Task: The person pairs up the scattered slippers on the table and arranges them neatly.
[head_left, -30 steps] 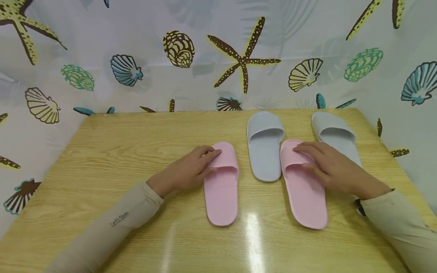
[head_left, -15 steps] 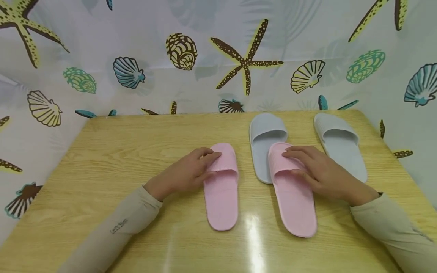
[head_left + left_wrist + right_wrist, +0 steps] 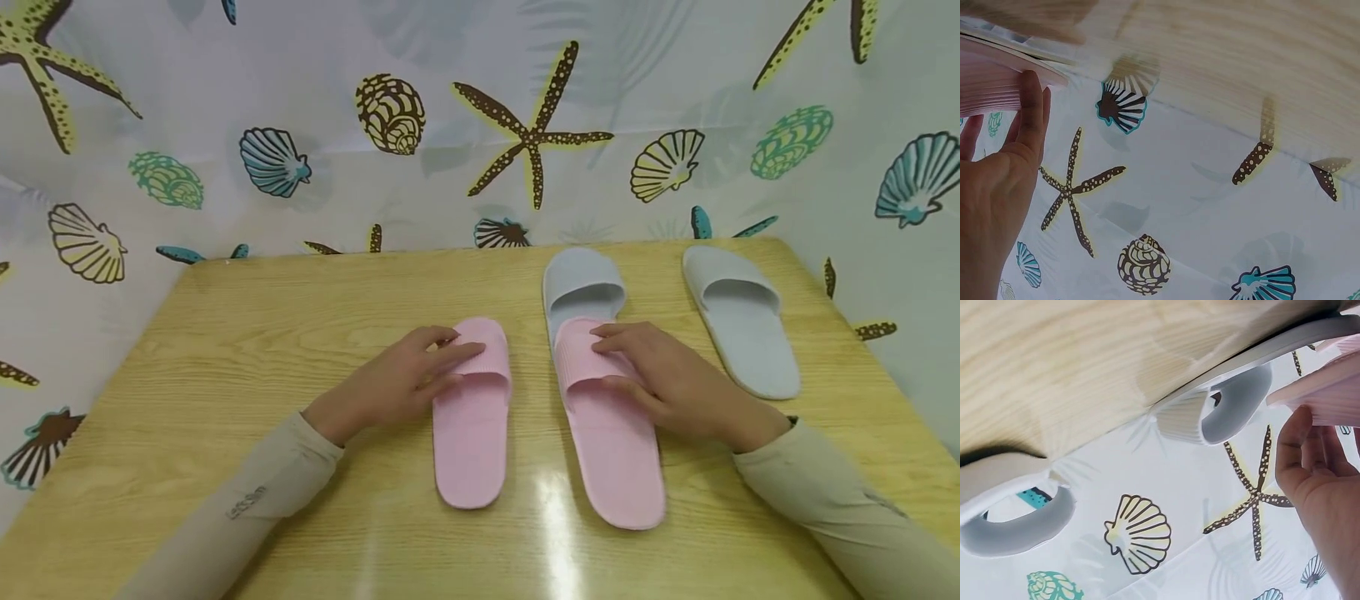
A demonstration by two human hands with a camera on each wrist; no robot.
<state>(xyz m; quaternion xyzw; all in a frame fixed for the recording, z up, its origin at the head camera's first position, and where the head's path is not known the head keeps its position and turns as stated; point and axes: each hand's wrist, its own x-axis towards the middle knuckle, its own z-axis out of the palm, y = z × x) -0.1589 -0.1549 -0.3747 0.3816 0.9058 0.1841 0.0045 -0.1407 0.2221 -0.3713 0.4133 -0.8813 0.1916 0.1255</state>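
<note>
Two pink slippers lie side by side on the wooden table, toes pointing away. In the head view my left hand (image 3: 401, 373) holds the ribbed strap of the left pink slipper (image 3: 471, 450), fingers on top and thumb by the strap's opening. My right hand (image 3: 667, 379) grips the strap of the right pink slipper (image 3: 615, 462) from its right side. That slipper tilts slightly and overlaps a pale grey slipper (image 3: 583, 271), covering most of its sole. Both wrist views show bent fingers against pink straps.
A second pale grey slipper (image 3: 746, 333) lies at the right back of the wooden table (image 3: 300, 333). A white cloth (image 3: 450, 42) printed with shells and starfish hangs behind and along both sides.
My right hand has brought its pink slipper leftward, across in front of the nearer grey slipper and closer to the other pink one. The left pink slipper has shifted slightly left with my left hand.
</note>
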